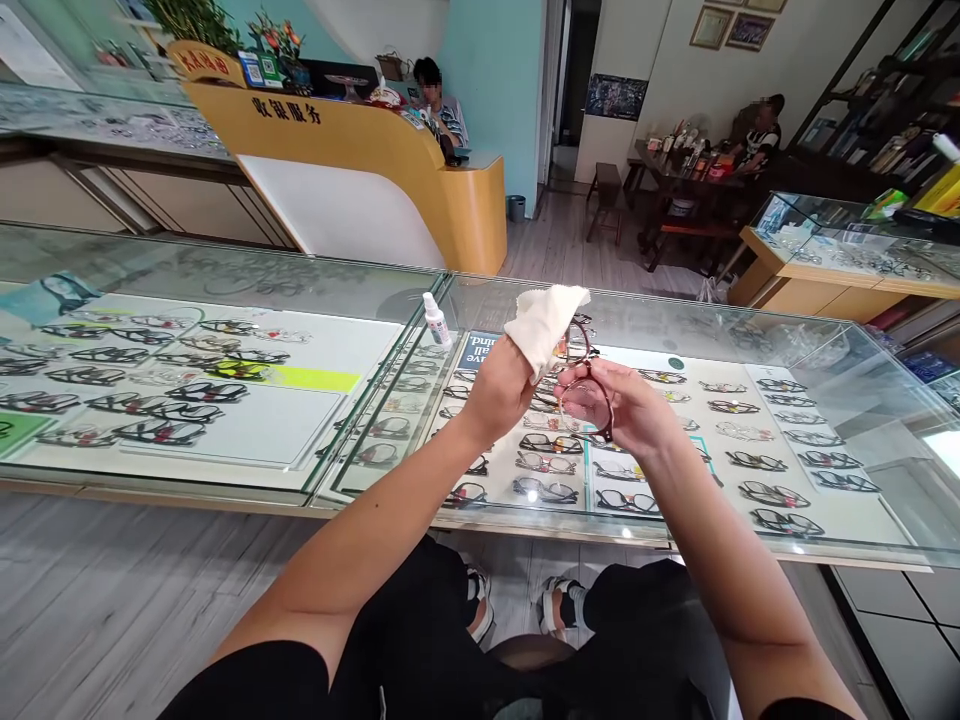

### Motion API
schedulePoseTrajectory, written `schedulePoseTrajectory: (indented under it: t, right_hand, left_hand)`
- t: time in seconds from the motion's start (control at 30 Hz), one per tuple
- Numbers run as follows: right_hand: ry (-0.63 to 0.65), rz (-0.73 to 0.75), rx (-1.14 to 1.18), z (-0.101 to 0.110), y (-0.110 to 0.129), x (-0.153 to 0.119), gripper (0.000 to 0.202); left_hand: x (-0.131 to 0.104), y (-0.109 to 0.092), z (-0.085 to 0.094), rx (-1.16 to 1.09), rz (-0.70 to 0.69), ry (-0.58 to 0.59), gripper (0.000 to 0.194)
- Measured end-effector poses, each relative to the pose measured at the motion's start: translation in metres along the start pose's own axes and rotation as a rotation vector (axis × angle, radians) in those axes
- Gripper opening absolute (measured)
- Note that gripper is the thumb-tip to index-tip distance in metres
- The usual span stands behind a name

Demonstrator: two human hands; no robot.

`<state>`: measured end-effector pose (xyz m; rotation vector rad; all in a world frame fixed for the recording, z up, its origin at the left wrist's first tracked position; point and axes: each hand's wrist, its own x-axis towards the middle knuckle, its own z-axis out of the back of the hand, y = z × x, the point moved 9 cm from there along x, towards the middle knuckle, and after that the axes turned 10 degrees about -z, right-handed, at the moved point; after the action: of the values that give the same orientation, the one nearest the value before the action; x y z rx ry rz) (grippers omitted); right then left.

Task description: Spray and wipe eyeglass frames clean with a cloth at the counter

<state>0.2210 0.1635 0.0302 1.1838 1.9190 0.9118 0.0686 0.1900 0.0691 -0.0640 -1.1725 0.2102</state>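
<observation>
I'm watching the glass bench (637, 322), its far edge ahead, a white bottle (436, 322) near it, open air off right. My left hand (499, 392) clutches a cream cloth (546, 325), forearm angled inward; my right hand (636, 408) grips the eyeglasses (591, 405) above the glass: tilted on end, round dark rims, fingers showing through the lower lens.

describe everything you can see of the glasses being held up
The glasses have two rounded, clear lenses and a dark reddish-brown frame, apparently glossy plastic. They are held above the glass counter, tilted so that one lens shows above the other. The right grip holds the lower lens area; the cream cloth in the left grip partly hides the upper lens. Their temples are hard to make out.
</observation>
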Motion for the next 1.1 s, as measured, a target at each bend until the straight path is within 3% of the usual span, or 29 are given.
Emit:
schedulePoseTrajectory:
  t: [0.07,0.23,0.57,0.63,0.7,0.77,0.83,0.93,1.1]
  right_hand:
    - [-0.014,0.009,0.002,0.005,0.004,-0.002,0.03]
    - [-0.068,0.01,-0.01,0.015,0.009,-0.004,0.033]
    - [0.023,-0.115,-0.054,-0.005,-0.011,0.002,0.04]
    - [-0.01,-0.062,-0.138,-0.003,-0.003,-0.002,0.043]
    - [-0.116,0.121,-0.252,0.004,0.017,-0.01,0.039]
    - [-0.266,0.36,-0.38,0.01,0.042,-0.023,0.03]
    - [-0.335,0.49,-0.498,0.01,0.054,-0.03,0.021]
    - [-0.278,0.46,-0.533,0.01,0.05,-0.021,0.026]
    - [-0.159,0.243,-0.37,0.018,0.024,0.003,0.029]
  left_hand:
    - [0.003,0.0,-0.001,-0.004,-0.023,0.019,0.04]
    - [0.004,0.009,-0.008,-0.025,0.079,0.103,0.04]
    - [0.002,0.011,-0.011,-0.097,0.137,0.077,0.028]
    - [0.0,0.013,-0.007,-0.122,0.217,0.048,0.029]
    - [-0.004,0.017,-0.007,-0.196,0.35,0.027,0.032]
    - [-0.009,0.021,-0.015,-0.348,0.498,0.043,0.035]
    - [-0.014,0.022,-0.026,-0.517,0.621,0.067,0.038]
    - [-0.02,0.02,-0.042,-0.689,0.741,0.114,0.042]
    - [-0.025,0.015,-0.057,-0.839,0.837,0.224,0.047]
